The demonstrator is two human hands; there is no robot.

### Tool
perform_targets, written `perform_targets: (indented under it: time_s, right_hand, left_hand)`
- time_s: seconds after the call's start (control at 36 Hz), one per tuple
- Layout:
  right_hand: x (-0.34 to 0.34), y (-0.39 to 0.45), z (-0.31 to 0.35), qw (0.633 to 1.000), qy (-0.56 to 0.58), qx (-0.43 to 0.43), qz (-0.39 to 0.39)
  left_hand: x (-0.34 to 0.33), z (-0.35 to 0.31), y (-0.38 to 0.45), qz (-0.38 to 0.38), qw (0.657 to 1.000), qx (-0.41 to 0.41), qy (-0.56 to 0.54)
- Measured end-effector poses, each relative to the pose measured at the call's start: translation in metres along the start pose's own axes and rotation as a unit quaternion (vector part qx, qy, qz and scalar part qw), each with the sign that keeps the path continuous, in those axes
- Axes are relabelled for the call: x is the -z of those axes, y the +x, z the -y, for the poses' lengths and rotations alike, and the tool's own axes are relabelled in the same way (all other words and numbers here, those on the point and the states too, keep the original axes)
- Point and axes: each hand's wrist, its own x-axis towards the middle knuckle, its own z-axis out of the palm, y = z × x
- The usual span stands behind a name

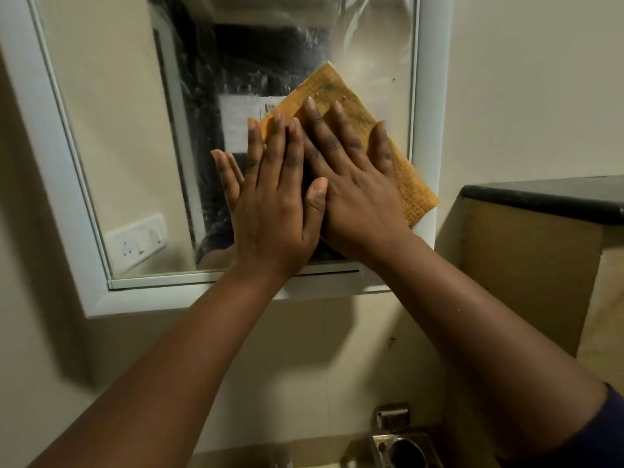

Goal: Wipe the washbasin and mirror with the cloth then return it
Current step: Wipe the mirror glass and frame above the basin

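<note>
The mirror (135, 136) fills the upper left of the view, set in a pale frame (50, 157), with streaks and haze across the glass in the middle and upper right. A dark shelf (547, 201) juts in at the right, and a metal holder (401, 444) sits low on the wall below.

The cloth (341, 96), orange and flat, is pressed against the lower right part of the glass. Its long axis runs on a slant from upper left to lower right, and its lower corner overlaps the frame's right edge.

The right hand (358, 190) lies flat on the cloth, fingers spread and pointing up and left, pinning it rather than gripping it. The left hand (273, 211) is flat too, fingers together; its fingertips reach the cloth's left corner and its thumb crosses onto the right hand.

Most of the cloth lies up and right of the fingertips, so the right hand has the better hold. Unwiped glass lies mainly left and above; the next stroke probably goes that way.
</note>
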Motion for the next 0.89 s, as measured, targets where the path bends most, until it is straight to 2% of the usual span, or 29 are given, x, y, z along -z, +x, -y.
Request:
perform_targets:
  time_s: [0.25,0.5,0.64,0.75,0.89]
  right_hand:
    - [0.006,0.004,-0.005,1.0,0.016,-0.021,0.014]
    - [0.002,-0.012,-0.008,0.989,0.037,-0.139,-0.024]
    - [0.005,0.002,-0.016,0.987,0.027,-0.148,-0.053]
    - [0.005,0.028,-0.024,0.977,0.01,-0.191,-0.094]
    - [0.002,0.039,-0.01,0.974,0.035,-0.202,-0.098]
  left_hand:
    - [-0.002,-0.006,0.005,0.017,1.0,0.003,-0.013]
    - [0.0,-0.019,0.02,0.036,0.996,-0.085,-0.001]
    - [0.009,-0.005,0.024,0.022,0.998,-0.065,0.003]
    - [0.012,0.016,0.029,0.021,0.999,-0.045,0.02]
    - [0.02,0.03,0.04,0.024,0.999,-0.024,0.042]
